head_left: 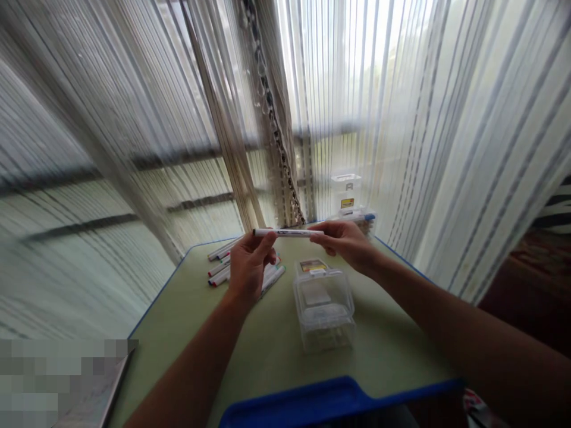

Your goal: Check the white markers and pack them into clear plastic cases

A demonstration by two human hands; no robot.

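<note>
A white marker (292, 233) is stretched level between my two hands, raised above the far part of the table. Its dark end lies at my left hand (252, 261), whose thumb and fingers pinch it. My right hand (345, 242) grips the other end between thumb and fingertips. Below my left hand lies a loose pile of white markers (219, 274) with coloured ends, partly hidden by that hand. A clear plastic box (325, 333) with its lid raised stands on the table below my right hand.
Another clear box (352, 208) stands at the far edge, with a blue-ended marker (363, 217) on it. The pale green table (263, 351) has a blue rim (303, 401). String curtains (357, 89) hang close behind it. A flat panel (113, 386) sits at the lower left.
</note>
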